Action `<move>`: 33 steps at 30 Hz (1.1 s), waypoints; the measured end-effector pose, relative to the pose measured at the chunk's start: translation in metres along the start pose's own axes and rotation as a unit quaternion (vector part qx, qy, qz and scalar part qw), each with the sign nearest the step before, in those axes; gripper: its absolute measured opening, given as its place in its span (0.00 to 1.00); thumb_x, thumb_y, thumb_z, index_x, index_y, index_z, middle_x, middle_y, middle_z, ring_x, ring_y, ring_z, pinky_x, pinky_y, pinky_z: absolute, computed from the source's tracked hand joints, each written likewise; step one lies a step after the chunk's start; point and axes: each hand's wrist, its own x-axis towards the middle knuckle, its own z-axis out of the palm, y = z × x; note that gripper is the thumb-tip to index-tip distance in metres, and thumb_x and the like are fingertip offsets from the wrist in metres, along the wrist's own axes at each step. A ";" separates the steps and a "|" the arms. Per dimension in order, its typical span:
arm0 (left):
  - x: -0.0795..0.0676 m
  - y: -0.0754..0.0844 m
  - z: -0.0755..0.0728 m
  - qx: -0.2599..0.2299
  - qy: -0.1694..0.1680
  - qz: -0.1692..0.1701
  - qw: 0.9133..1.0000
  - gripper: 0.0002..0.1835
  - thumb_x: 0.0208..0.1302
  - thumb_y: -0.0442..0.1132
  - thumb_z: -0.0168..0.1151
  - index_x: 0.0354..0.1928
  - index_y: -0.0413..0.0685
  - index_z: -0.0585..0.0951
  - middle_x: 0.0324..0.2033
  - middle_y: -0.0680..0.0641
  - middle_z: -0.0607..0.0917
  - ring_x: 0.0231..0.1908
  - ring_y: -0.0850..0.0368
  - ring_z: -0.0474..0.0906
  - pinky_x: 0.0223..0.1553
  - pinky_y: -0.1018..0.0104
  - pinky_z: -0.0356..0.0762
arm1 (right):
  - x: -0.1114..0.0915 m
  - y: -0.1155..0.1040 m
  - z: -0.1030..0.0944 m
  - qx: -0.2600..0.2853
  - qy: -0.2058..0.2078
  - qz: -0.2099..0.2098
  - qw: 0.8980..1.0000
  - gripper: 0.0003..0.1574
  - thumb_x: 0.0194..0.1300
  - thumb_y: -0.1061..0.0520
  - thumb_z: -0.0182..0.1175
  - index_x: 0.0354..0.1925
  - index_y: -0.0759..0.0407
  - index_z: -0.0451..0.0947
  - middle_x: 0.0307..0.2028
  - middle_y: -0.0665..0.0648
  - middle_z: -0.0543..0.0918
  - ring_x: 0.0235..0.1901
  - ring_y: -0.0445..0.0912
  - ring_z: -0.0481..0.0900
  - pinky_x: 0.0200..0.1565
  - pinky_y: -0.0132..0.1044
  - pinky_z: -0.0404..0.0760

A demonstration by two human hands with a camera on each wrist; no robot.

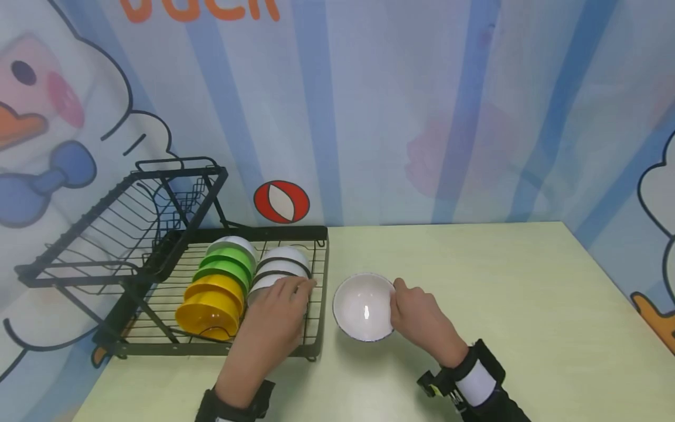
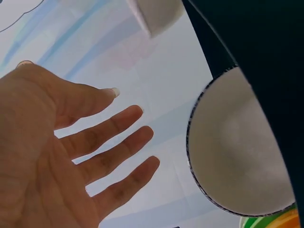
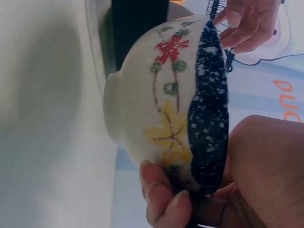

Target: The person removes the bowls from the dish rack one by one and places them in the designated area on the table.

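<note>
My right hand (image 1: pixel 424 319) pinches the right rim of a white bowl (image 1: pixel 364 308), thumb at the edge. The right wrist view shows this bowl (image 3: pixel 161 95) raised above the table, its outside painted with red and yellow flowers and a dark speckled band. My left hand (image 1: pixel 279 319) hovers over the rack's right side, near a row of white bowls (image 1: pixel 285 258). In the left wrist view its fingers (image 2: pixel 118 159) are spread and relaxed, holding nothing, beside a dark-rimmed white bowl (image 2: pixel 237 147). In the head view this hand covers part of the front white bowl.
A black dish rack (image 1: pixel 316 328) stands at the left of the pale table (image 1: pixel 474 281), its raised tier (image 1: pixel 105 234) further left. Yellow bowls (image 1: pixel 208 310), green bowls (image 1: pixel 229 264) and a white one behind them form a second row. A printed curtain (image 1: pixel 379 117) backs the table.
</note>
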 end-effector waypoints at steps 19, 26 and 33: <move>0.002 -0.017 0.014 0.004 -0.035 -0.034 0.999 0.29 0.52 0.38 0.67 0.59 0.46 0.73 0.54 0.42 0.78 0.54 0.46 0.69 0.58 0.47 0.70 | 0.002 0.010 0.020 -0.013 -0.046 0.041 0.998 0.04 0.60 0.68 0.46 0.30 0.69 0.67 0.14 0.54 0.67 0.12 0.42 0.63 0.10 0.30 0.60; 0.000 -0.025 0.019 -0.002 -0.012 -0.039 0.999 0.24 0.52 0.37 0.67 0.53 0.45 0.77 0.52 0.42 0.79 0.53 0.45 0.70 0.55 0.45 0.72 | 0.000 0.013 0.021 -0.007 -0.061 0.054 0.997 0.07 0.62 0.67 0.46 0.31 0.71 0.69 0.15 0.55 0.69 0.13 0.43 0.66 0.11 0.32 0.64; 0.001 -0.032 0.023 -0.008 0.001 -0.042 0.999 0.23 0.54 0.38 0.66 0.54 0.45 0.77 0.53 0.41 0.78 0.53 0.42 0.69 0.53 0.44 0.74 | -0.002 0.017 0.005 -0.023 -0.055 0.096 0.994 0.12 0.68 0.54 0.49 0.36 0.62 0.72 0.14 0.52 0.70 0.12 0.44 0.66 0.11 0.35 0.64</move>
